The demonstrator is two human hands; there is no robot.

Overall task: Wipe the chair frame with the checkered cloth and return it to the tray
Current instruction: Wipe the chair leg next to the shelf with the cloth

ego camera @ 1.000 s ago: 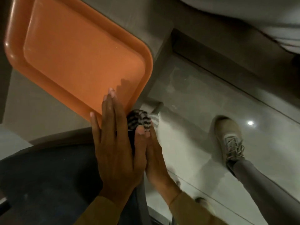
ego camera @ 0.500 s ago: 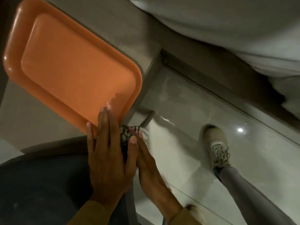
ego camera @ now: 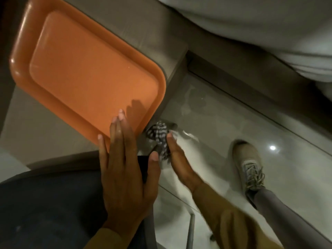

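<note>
The right hand (ego camera: 179,159) clamps the black-and-white checkered cloth (ego camera: 159,135); it should press firmly along the frame. The left hand (ego camera: 125,168) lies flat, fingers together.

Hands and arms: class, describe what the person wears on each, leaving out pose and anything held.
Both the left hand and right hand are bare: no gloves, rings or watch visible. Each wrist meets a long mustard-brown sleeve, plain, without markings.
</note>
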